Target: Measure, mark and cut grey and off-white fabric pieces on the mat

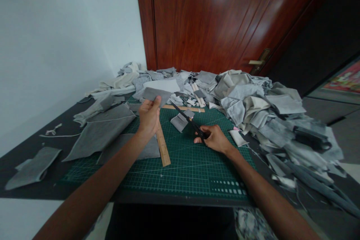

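My left hand [150, 115] pinches a small grey piece of fabric [156, 93] between thumb and fingers, held up above the mat. In my right hand [213, 137] is a pair of black scissors [194, 123], pointing up and to the left; its tips are near the held fabric but apart from it. Below the blades, a small folded grey fabric piece [179, 123] lies on the green cutting mat [191, 165]. A wooden ruler [163, 146] runs beneath my left hand, and another wooden ruler [182, 108] lies crosswise behind it.
Large grey fabric pieces [107, 127] lie to the left, with a folded piece [35, 168] near the table edge. A heap of grey and cream scraps [253, 105] covers the right side. A dark object [311, 138] rests on it. A wooden door [197, 18] stands behind.
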`<state>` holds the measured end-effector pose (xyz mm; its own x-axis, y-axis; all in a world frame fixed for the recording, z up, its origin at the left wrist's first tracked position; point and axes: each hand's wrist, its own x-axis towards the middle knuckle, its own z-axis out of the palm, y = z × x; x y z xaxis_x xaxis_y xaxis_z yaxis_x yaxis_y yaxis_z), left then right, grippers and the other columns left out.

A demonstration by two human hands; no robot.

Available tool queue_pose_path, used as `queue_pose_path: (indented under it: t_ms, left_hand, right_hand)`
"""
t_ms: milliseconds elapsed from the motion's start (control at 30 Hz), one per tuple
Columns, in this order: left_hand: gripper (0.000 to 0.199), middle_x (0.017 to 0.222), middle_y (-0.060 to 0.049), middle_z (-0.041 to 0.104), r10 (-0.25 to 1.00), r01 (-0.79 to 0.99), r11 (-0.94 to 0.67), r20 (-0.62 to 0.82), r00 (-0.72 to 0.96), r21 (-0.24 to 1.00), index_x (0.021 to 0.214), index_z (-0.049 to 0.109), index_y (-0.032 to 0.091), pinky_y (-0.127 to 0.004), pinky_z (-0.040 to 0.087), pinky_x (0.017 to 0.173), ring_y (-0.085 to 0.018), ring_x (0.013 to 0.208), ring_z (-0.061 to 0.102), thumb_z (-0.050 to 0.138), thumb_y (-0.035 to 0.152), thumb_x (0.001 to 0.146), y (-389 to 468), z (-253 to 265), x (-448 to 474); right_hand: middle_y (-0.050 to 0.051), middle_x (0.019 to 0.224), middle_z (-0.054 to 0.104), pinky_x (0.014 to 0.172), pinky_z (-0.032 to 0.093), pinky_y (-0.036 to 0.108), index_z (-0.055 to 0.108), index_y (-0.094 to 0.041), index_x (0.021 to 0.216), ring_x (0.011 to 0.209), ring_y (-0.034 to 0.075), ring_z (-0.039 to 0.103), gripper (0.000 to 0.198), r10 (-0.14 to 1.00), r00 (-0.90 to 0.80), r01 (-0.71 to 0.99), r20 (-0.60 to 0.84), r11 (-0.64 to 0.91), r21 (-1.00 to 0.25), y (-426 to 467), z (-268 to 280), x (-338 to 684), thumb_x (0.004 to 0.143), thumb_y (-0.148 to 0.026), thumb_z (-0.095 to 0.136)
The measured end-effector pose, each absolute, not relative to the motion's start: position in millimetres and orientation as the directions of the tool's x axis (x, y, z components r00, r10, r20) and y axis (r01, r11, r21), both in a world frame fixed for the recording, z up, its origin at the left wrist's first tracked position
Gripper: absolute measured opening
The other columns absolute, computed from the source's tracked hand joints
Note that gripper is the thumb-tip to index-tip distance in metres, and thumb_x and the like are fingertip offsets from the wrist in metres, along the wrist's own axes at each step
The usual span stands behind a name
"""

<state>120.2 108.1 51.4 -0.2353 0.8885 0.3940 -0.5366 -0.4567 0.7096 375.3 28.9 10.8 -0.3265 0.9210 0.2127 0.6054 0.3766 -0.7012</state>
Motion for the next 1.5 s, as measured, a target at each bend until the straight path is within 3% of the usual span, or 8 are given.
queue_pose_path:
  t_ms: [167, 333, 600, 1100, 1500]
  left_hand:
    - [0.04, 0.099, -0.004, 0.08, 0.895, -0.546, -0.442, 0.388, -0.219, 0.712, 0.083, 0.071, 0.022, -0.033, 0.052, 0.103, -0.02, 0.104, 0.072, 0.097, 0.044, 0.062, 105.7, 54.1, 121.1]
    - [0.032, 0.098, -0.004, 0.079, 0.901, -0.559, -0.427, 0.385, -0.199, 0.71, 0.085, 0.072, 0.022, -0.034, 0.051, 0.105, -0.019, 0.109, 0.071, 0.094, 0.037, 0.068, 105.7, 53.3, 122.0]
    - [0.04, 0.095, -0.002, 0.079, 0.903, -0.553, -0.423, 0.38, -0.199, 0.717, 0.086, 0.073, 0.02, -0.031, 0.05, 0.104, -0.017, 0.101, 0.072, 0.097, 0.042, 0.063, 106.5, 51.3, 121.2]
    - [0.038, 0.103, -0.002, 0.08, 0.888, -0.533, -0.451, 0.423, -0.181, 0.716, 0.09, 0.074, 0.023, -0.034, 0.048, 0.109, -0.019, 0.107, 0.072, 0.095, 0.043, 0.066, 107.5, 50.6, 121.6]
    - [0.036, 0.086, 0.001, 0.077, 0.898, -0.545, -0.432, 0.396, -0.191, 0.718, 0.077, 0.069, 0.02, -0.031, 0.05, 0.1, -0.016, 0.096, 0.071, 0.096, 0.042, 0.065, 108.2, 49.0, 120.4]
  right_hand:
    - [-0.003, 0.063, 0.057, 0.055, 0.029, 0.026, 0.072, -0.015, 0.083, 0.059, 0.013, 0.046, 0.05, 0.916, -0.332, 0.621, 0.228, 0.393, -0.678, 27.1, 12.5, 374.4, 0.078, -0.064, 0.079]
    - [-0.003, 0.064, 0.06, 0.056, 0.03, 0.026, 0.073, -0.015, 0.084, 0.06, 0.013, 0.049, 0.046, 0.919, -0.313, 0.628, 0.24, 0.39, -0.674, 27.1, 11.5, 373.2, 0.078, -0.061, 0.081]
    - [-0.002, 0.063, 0.063, 0.055, 0.031, 0.025, 0.075, -0.016, 0.081, 0.058, 0.012, 0.05, 0.044, 0.913, -0.313, 0.617, 0.262, 0.406, -0.674, 27.6, 10.4, 373.1, 0.082, -0.06, 0.078]
    - [-0.002, 0.064, 0.06, 0.055, 0.03, 0.024, 0.072, -0.015, 0.082, 0.058, 0.012, 0.047, 0.049, 0.911, -0.323, 0.612, 0.256, 0.408, -0.677, 26.2, 10.9, 371.9, 0.081, -0.064, 0.076]
    - [-0.001, 0.065, 0.064, 0.056, 0.034, 0.024, 0.071, -0.016, 0.078, 0.059, 0.013, 0.055, 0.049, 0.914, -0.317, 0.609, 0.253, 0.401, -0.685, 26.6, 11.8, 371.4, 0.083, -0.064, 0.074]
